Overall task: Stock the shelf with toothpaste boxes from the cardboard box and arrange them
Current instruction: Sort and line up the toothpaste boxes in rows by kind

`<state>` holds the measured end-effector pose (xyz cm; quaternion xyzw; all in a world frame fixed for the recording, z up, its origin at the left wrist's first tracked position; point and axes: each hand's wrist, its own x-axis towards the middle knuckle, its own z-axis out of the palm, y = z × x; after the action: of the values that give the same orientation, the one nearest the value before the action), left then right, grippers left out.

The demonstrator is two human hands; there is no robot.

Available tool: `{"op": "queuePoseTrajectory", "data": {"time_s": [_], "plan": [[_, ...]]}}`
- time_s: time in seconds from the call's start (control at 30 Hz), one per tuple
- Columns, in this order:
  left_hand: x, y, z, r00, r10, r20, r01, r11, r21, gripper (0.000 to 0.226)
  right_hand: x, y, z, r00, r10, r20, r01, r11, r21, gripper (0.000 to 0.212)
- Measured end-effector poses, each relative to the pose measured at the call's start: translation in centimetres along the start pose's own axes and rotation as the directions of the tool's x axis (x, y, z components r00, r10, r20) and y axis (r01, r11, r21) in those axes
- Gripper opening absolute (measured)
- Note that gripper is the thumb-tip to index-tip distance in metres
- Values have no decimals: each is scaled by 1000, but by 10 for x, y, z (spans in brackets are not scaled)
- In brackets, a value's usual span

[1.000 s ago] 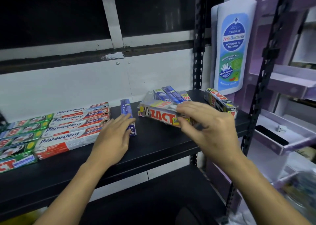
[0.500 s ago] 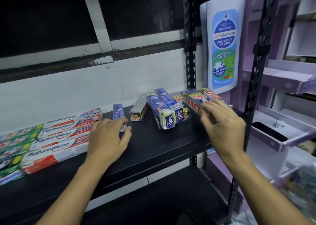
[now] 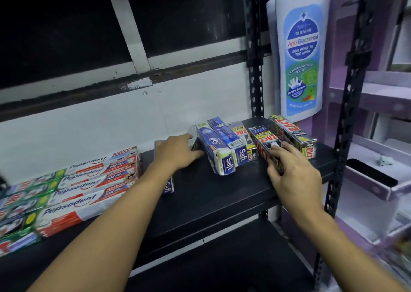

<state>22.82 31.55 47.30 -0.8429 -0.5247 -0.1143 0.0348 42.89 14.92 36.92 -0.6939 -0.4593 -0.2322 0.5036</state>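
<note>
On the black shelf [image 3: 211,200] my right hand [image 3: 293,174] grips the near end of a black-and-red Zact Smokers box [image 3: 263,139], thumb on its left side. My left hand [image 3: 178,151] reaches in and curls its fingers round the end of another Zact box [image 3: 193,136], mostly hidden behind the hand. Between the hands two blue Safi boxes [image 3: 219,151] lean together with a third Zact box [image 3: 241,134] behind them. A further Zact box [image 3: 293,135] lies at the far right. One Safi box [image 3: 168,186] lies under my left forearm. No cardboard box is in view.
Pepsodent boxes [image 3: 89,180] lie stacked in rows at the left, with green boxes [image 3: 24,198] beyond them. A black upright post [image 3: 347,136] stands at the shelf's right front corner. A large bottle-shaped display [image 3: 300,54] and purple shelving [image 3: 378,176] are on the right.
My left hand left the lone Safi box and reached right onto the Zact box beside the Safi pair. My right hand slid nearer along its Zact box.
</note>
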Motion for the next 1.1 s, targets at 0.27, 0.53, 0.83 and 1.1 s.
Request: {"op": "queuePoseTrajectory", "data": {"time_s": [0.27, 0.53, 0.83, 1.1], "plan": [[18, -2, 7, 998, 30, -57, -24, 995, 96, 37, 1, 4, 3, 1000, 8, 7, -8, 1000, 30, 25], [-4, -6, -28, 942, -57, -330, -27, 969, -244, 35, 1, 6, 6, 999, 44, 19, -45, 997, 58, 25], [-70, 14, -69, 726, 76, -684, -288, 936, -202, 20, 2, 7, -1, 995, 35, 96, -39, 999, 31, 22], [-83, 97, -64, 696, 309, -649, -467, 880, -83, 24, 17, 16, -34, 999, -50, -18, 48, 996, -74, 36]]}}
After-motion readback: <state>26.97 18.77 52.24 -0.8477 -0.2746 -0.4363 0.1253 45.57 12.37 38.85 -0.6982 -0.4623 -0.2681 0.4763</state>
